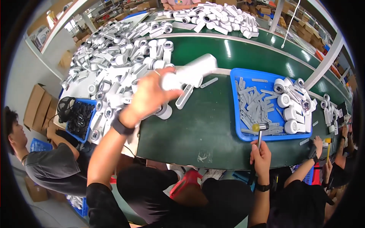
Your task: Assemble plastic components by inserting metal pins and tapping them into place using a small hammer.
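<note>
My left hand (150, 93) is closed round the round end of a white handheld fan (199, 68), held above the green bench, its handle pointing up to the right. Both are smeared by motion. Just under it, a similar white part with a grey inset strip (185, 95) and a loose grey strip (209, 82) lie on the bench. My right hand (261, 157) grips a small mallet (260, 131) by its dark handle, head up, at the front edge of a blue tray (236, 114). The mallet's head is yellow on one face with a metal middle.
The tray holds grey strips (253, 106) and several white fans (292, 106). A large heap of fans (110, 57) covers the left; another pile (224, 17) stands beyond. People work at both sides; one hand holds a yellow mallet (328, 146). A blue bin (81, 117) holds black parts.
</note>
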Available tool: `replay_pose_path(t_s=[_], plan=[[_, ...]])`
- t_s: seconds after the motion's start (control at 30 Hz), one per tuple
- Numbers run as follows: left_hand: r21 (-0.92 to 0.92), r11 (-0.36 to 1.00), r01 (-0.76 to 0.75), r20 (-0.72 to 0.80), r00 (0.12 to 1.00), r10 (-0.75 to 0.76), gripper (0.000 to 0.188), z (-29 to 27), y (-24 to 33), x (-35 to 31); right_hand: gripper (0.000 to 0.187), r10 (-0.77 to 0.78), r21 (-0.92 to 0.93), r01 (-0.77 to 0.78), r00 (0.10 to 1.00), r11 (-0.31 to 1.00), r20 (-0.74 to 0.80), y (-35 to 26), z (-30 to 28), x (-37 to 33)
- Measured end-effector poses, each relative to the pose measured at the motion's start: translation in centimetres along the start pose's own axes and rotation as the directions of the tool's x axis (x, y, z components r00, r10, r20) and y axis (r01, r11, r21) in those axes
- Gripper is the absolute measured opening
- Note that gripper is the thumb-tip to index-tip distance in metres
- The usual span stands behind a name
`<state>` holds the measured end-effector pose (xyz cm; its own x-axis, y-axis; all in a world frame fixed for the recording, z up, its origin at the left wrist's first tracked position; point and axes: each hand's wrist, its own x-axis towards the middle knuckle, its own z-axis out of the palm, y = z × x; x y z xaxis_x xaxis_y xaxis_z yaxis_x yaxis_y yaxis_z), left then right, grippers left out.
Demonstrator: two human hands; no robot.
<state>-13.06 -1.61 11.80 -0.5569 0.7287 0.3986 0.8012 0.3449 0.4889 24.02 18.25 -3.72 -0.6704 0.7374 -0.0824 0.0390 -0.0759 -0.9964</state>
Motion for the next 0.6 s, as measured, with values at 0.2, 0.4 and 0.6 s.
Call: replay_pose_path(t_s=[0.2,0.4,0.6], plan=[[0.396,0.887,0.238,-0.152,0.969,-0.193,0.07,-6.6,-14.4,8.6,0.014,0.004,-0.031,-0.003,0.999,1.0,0.039,-0.6,0.0,0.1],[0.388,0.758,0.524,-0.232,0.852,-0.47,0.076,-8.7,-22.4,10.2,0.018,0.013,-0.039,-0.01,0.997,0.999,0.071,-0.5,0.3,0.3],[0.57,0.735,0.368,-0.131,0.923,-0.361,0.068,-3.4,-21.0,11.3,0.018,0.024,-0.044,-0.023,1.0,0.999,0.011,-0.8,-0.6,-0.1]])
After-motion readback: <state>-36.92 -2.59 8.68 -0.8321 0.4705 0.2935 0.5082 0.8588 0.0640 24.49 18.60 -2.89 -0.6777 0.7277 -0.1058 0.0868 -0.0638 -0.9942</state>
